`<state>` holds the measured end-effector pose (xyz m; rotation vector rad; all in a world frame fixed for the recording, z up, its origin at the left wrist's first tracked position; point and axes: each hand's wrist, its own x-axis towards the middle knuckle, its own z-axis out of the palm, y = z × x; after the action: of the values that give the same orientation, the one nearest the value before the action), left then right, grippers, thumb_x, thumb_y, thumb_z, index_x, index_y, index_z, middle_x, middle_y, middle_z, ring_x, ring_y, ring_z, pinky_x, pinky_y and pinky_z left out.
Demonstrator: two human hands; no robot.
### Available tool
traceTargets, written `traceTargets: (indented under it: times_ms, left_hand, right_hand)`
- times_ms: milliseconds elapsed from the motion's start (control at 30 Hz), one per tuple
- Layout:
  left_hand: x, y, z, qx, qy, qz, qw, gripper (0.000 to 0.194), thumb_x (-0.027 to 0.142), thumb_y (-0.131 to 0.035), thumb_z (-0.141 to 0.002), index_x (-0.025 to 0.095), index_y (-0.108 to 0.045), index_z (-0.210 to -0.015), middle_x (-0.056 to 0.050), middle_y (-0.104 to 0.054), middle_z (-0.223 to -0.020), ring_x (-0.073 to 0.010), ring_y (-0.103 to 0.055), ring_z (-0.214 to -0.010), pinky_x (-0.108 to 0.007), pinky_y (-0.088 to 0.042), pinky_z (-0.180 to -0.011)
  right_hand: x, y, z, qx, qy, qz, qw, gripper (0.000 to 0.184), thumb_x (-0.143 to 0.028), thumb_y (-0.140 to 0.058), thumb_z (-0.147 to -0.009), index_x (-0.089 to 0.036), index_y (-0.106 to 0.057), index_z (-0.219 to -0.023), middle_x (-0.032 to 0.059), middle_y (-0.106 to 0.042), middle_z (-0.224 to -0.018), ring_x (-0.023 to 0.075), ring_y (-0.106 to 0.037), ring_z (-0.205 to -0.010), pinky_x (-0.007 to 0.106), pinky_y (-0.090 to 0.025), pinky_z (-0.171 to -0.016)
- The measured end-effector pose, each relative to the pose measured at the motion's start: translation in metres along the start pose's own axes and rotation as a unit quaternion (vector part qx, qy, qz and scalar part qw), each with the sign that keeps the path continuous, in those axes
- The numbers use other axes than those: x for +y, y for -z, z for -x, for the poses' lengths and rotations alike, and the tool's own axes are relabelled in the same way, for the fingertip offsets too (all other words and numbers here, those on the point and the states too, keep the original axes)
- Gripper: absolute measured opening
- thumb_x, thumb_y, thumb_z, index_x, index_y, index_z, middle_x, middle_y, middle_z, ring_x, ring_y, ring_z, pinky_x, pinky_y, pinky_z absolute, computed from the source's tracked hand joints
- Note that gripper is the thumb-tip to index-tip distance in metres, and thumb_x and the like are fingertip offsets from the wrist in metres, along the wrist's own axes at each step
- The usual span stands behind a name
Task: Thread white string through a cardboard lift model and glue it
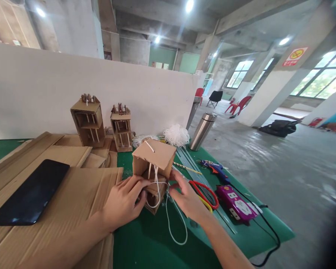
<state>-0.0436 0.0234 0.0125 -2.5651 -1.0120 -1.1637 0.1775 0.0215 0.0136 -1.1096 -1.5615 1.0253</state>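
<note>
A small cardboard box model (pixel 154 164) with wooden sticks inside stands on the green table (pixel 145 243), tilted toward me. My left hand (pixel 124 201) grips its lower left side, fingers curled around the frame. My right hand (pixel 186 196) is at its right side, fingers pinched on a white string (pixel 168 220) that runs out of the model and loops down over the table.
Two finished cardboard models (pixel 88 119) (pixel 121 127) stand by the white wall. Cardboard sheets (pixel 72 194) and a black phone (pixel 30 196) lie left. Red-handled scissors (pixel 205 192), a purple power strip (pixel 235 203), a blue glue gun (pixel 217 168), a steel flask (pixel 201 130) and a string tangle (pixel 176 135) lie right.
</note>
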Motion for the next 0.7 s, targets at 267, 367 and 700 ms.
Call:
traceTargets:
  times_ms: [267,367,700]
  left_hand:
    - [-0.001,0.003,-0.001,-0.004,-0.016,0.071,0.997,0.016,0.011,-0.048,-0.096,0.022,-0.058,-0.101,-0.001,-0.066,-0.086,-0.0129,-0.068,-0.073,-0.022,-0.056,-0.065]
    - [0.001,0.003,-0.001,-0.02,0.001,0.112,0.993,0.022,0.011,-0.049,-0.094,0.022,-0.058,-0.111,-0.001,-0.065,-0.086,-0.0131,-0.066,-0.073,-0.023,-0.056,-0.066]
    - [0.013,0.009,-0.003,-0.034,0.057,0.179,0.982,0.025,0.009,-0.044,-0.088,0.02,-0.067,-0.091,-0.003,-0.056,-0.08,-0.0144,-0.058,-0.071,-0.026,-0.052,-0.064]
  right_hand:
    - [0.014,-0.006,0.009,0.06,-0.02,0.035,0.997,0.029,-0.022,-0.06,-0.08,-0.021,-0.066,-0.109,0.0065,-0.07,-0.11,0.0259,-0.064,-0.102,0.039,-0.048,-0.092]
    - [0.013,-0.003,0.004,0.077,-0.016,0.008,0.997,0.028,-0.033,-0.057,-0.085,-0.022,-0.068,-0.109,0.0059,-0.072,-0.11,0.0265,-0.064,-0.107,0.036,-0.05,-0.093]
    - [0.002,0.008,-0.022,0.096,0.026,0.016,0.995,0.027,-0.045,-0.064,-0.085,-0.019,-0.071,-0.081,0.0021,-0.07,-0.077,0.0243,-0.065,-0.079,0.032,-0.05,-0.075]
